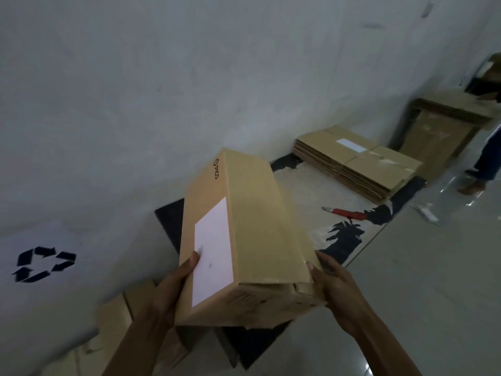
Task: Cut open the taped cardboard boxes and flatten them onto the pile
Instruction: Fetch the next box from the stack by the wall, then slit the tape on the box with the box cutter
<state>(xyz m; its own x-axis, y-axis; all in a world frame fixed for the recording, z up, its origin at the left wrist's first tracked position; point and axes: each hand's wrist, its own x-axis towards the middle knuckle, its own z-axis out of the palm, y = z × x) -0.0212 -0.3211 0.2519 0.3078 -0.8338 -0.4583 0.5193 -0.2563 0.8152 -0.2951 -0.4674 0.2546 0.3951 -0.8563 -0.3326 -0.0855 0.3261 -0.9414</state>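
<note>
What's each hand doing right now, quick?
Left hand: holds the left side of the long tan cardboard box, thumb on its white label.
Right hand: grips the same box's right near end.

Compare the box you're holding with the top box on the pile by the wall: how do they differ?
The held box keeps its full box shape; the top box on the pile lies flat. The held box is up in the left hand and right hand; the pile's box rests on other flattened cardboard on the floor. The held box's white label looks larger in view. Both are brown cardboard with a white label.
</note>
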